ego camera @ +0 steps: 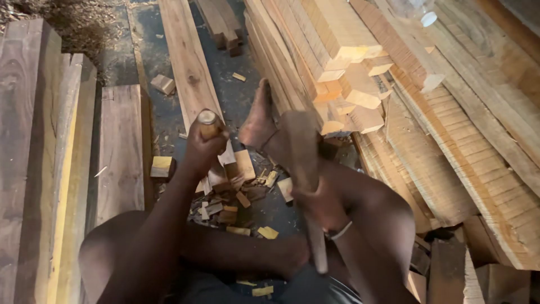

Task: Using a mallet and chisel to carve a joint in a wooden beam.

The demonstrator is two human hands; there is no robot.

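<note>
- Over on the far left, tall dark planks (pixel 34 141) laid flat, side by side, likely so as not to tip.
- Next to those, a shorter brown plank (pixel 121 152) flat on the dark floor (pixel 121 62), with a small yellow block (pixel 162 166) just beside its near right corner.
- Farther off, a long pale board (pixel 188 62) pointing away, well apart from the hands.
- Then the left hand (pixel 202 149), fingers wrapped tight round a wooden tool handle (pixel 208 125). Held upright with the ringed top bare, most likely to leave a free spot for a hit. Sharp end hidden under the hand, so no telling what it touches.
- Under and just right of that hand, a heap of wood chips (pixel 236 197) on the floor, close in between the legs.
- A bare foot (pixel 257 121) stretched out past the chips, heel near the pile, maybe to brace something. Too dark there to be sure.
- Right of the foot, a wooden mallet (pixel 298 146), head up and blurred, just beside the ringed handle top but not touching it.
- Lower down, the right hand (pixel 318 205), closed hard on the mallet's thin shaft, low on the shaft, probably for a bigger swing. A thin band (pixel 341 231) on that wrist.
- On the far right, a big stack of pale cut timber (pixel 349 62), leaning and piled, and more long slats (pixel 478 141) running near to far.
</note>
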